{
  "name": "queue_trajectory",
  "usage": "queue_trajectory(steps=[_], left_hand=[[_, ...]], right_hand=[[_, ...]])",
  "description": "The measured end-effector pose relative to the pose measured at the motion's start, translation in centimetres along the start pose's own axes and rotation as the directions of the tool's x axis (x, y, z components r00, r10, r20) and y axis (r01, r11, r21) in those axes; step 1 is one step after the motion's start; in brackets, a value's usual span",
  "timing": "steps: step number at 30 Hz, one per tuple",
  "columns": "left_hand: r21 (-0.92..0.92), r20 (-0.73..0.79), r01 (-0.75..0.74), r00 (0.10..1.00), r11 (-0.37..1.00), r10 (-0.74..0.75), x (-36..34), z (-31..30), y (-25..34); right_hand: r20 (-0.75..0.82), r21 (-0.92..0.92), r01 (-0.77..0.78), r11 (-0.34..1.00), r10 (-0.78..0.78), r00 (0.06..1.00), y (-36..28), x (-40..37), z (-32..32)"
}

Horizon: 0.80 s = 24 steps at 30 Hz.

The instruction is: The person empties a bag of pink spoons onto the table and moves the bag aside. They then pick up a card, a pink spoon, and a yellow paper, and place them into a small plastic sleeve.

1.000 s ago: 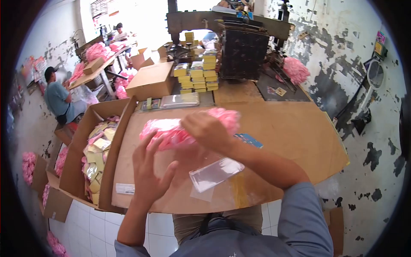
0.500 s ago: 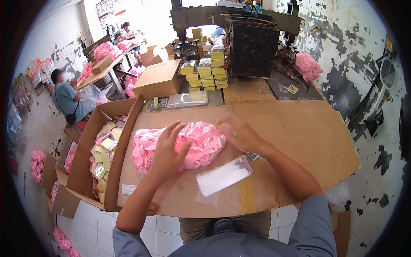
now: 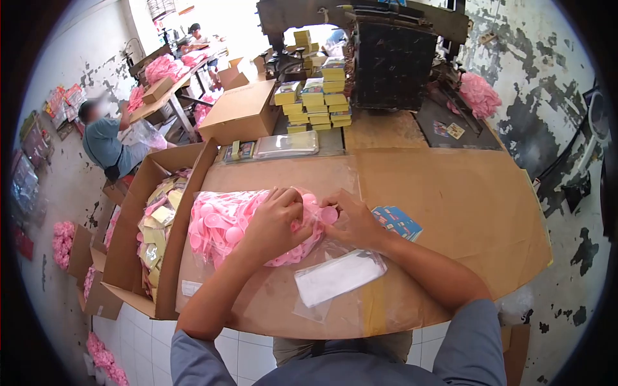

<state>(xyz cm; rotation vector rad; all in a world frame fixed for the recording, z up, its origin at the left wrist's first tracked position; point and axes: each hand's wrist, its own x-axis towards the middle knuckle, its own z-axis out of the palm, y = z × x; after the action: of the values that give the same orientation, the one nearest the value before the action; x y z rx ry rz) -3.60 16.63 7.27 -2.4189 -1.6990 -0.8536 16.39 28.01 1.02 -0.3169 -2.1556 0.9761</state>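
A clear plastic bag full of pink plastic spoons point(image 3: 222, 225) lies on the cardboard-covered table in front of me. My left hand point(image 3: 275, 224) is closed at the right part of the bag, its fingers curled on the plastic. Close beside it, my right hand point(image 3: 355, 222) pinches a pink spoon point(image 3: 329, 215) at the bag's right end, with the round bowl showing by the thumb. Blue printed cards point(image 3: 400, 222) are fanned out just beyond my right hand. Nearer to me rests a stack of clear and white plastic sleeves point(image 3: 340, 278).
An open carton point(image 3: 168, 309) of yellow packets stands along the left edge. Behind are a closed cardboard box point(image 3: 238, 110), stacked yellow card bundles point(image 3: 313, 96) and a dark machine point(image 3: 393, 67). A seated person point(image 3: 103, 141) works at the left.
Both hands have come together at the bag's right end, and their fingers have closed. The bag's spoons have shifted, and the blue cards now show more fully as my right arm moved.
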Motion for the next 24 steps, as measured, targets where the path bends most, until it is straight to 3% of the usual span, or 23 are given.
queue_trajectory(steps=[3, 8, 11, 14, 17, 21, 24], left_hand=[[0.004, -0.038, 0.05, 0.998, 0.999, -0.05, 0.0, 0.3, 0.5], [0.19, -0.061, 0.097, 0.994, 0.977, -0.087, -0.3, 0.8, 2.5], [0.293, -0.175, 0.17, 0.977, 0.941, -0.123, -0.4, 1.3, 4.0], [0.366, -0.189, 0.214, 0.97, 0.905, -0.153, -0.9, 2.2, 3.2], [0.374, -0.114, 0.068, 0.993, 0.925, -0.027, -1.2, 1.8, 2.1], [0.228, -0.185, 0.05, 0.983, 0.972, -0.007, -1.3, 1.5, 2.1], [0.148, -0.225, 0.048, 0.974, 0.988, -0.014, -1.4, 1.7, 1.8]], right_hand=[[-0.03, -0.047, 0.125, 0.991, -0.126, 0.992, 0.4, 0.0, -0.1], [-0.05, -0.077, 0.11, 0.991, -0.114, 0.992, -0.4, 0.0, 0.1], [-0.024, -0.063, 0.125, 0.99, -0.126, 0.992, -0.6, 0.2, 0.0], [0.003, -0.07, 0.168, 0.983, -0.168, 0.986, -1.6, 0.3, 0.0], [-0.041, -0.117, 0.163, 0.98, -0.168, 0.985, -1.7, 0.0, 0.3], [-0.101, -0.278, 0.213, 0.937, -0.249, 0.963, -2.2, -0.1, 0.0], [-0.043, -0.39, 0.244, 0.888, -0.283, 0.958, -2.0, -0.5, 0.1]])
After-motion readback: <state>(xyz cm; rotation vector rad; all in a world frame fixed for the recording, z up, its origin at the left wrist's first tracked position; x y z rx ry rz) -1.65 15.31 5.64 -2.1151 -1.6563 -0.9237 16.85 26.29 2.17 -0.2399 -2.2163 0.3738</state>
